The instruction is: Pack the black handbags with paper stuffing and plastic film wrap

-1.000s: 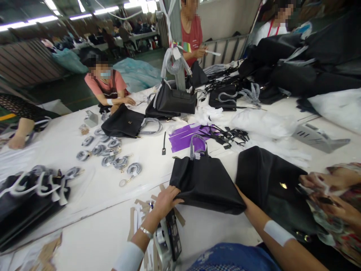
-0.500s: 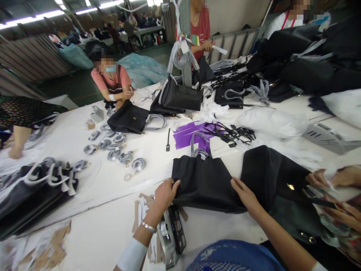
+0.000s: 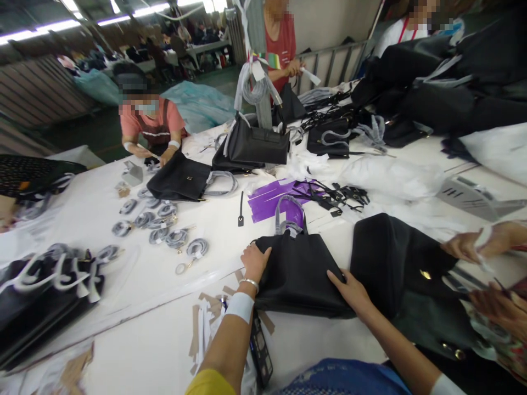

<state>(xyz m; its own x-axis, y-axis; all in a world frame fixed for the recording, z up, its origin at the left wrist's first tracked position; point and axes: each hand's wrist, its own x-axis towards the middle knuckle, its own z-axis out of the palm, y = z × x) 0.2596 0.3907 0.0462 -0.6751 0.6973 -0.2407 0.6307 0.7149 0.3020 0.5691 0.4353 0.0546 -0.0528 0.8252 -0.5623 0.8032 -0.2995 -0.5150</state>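
A black handbag (image 3: 298, 269) with a wrapped grey handle (image 3: 288, 216) lies on the white table in front of me. My left hand (image 3: 254, 262) rests on the bag's upper left corner, fingers curled over its edge. My right hand (image 3: 349, 291) lies flat on the bag's right side, fingers spread. Under my left forearm sits a black device (image 3: 260, 354) on a pile of paper strips (image 3: 202, 329).
A second black bag (image 3: 395, 263) lies to the right, handled by another person's hands (image 3: 473, 244). Purple sheets (image 3: 269, 198), black straps (image 3: 337, 195), coiled grey straps (image 3: 164, 230) and more black bags (image 3: 255, 147) cover the table. A bag pile (image 3: 45, 291) sits left. Several people work across the table.
My left hand slid up from the bag's lower left corner to its upper left edge. My right hand moved onto the bag's right side and now presses flat there.
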